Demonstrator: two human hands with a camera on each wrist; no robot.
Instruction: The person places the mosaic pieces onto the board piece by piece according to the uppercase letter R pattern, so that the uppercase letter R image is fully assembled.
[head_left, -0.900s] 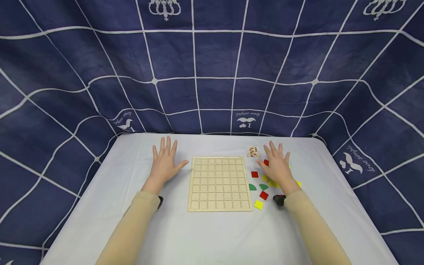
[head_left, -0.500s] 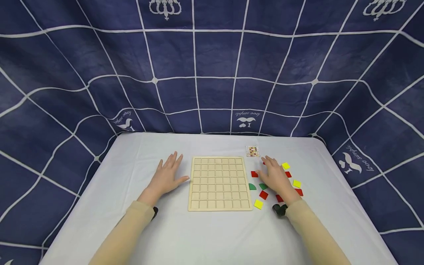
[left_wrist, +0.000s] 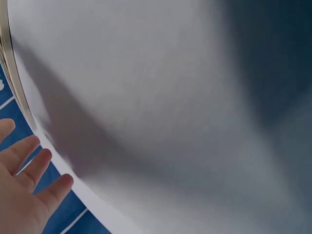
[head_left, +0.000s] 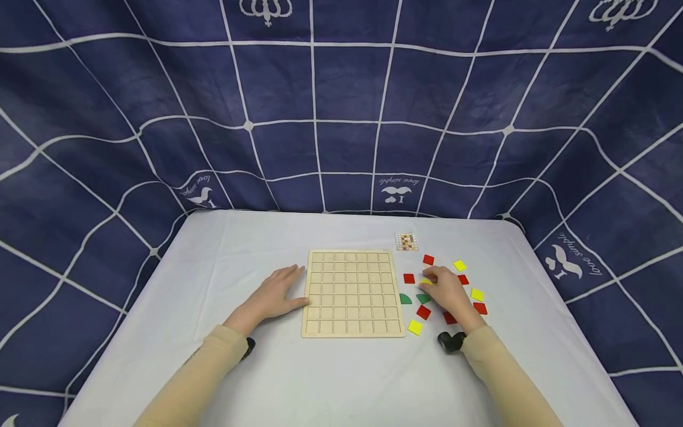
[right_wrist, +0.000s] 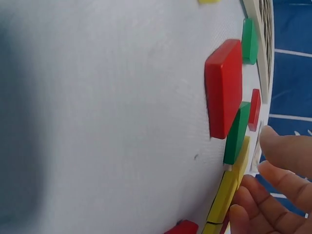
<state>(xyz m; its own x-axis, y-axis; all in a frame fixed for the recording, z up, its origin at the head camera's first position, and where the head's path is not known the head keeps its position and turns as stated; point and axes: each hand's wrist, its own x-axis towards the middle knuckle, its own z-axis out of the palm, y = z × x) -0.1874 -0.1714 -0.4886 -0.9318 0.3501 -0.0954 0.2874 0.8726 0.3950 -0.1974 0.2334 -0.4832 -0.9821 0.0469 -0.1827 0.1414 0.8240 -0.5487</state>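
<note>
A pale wooden grid board [head_left: 352, 293] lies in the middle of the white table, its square cells bare. At its left edge my left hand [head_left: 269, 295] has its fingers extended and its thumb tip right at the rim. My right hand [head_left: 448, 292] is low over the scattered tiles right of the board, fingers bent and thumb apart from them. In the right wrist view its fingertips [right_wrist: 239, 214] lie beside yellow square tiles [right_wrist: 223, 195], with nothing between thumb and fingers. A green quarter-round tile [head_left: 423, 299] and a red square tile [head_left: 424, 312] lie near the thumb.
More loose tiles surround the right hand, including a yellow tile [head_left: 415, 327], a green tile [head_left: 405, 299] and a red tile [head_left: 408, 279]. A small printed pattern card [head_left: 407, 242] lies behind them. A dark blue checked curtain [head_left: 341, 148] encloses the table.
My left hand has come nearer and turned right, its thumb now at the board's edge. My right hand has drawn back slightly and bent its fingers, uncovering a red tile and several others.
</note>
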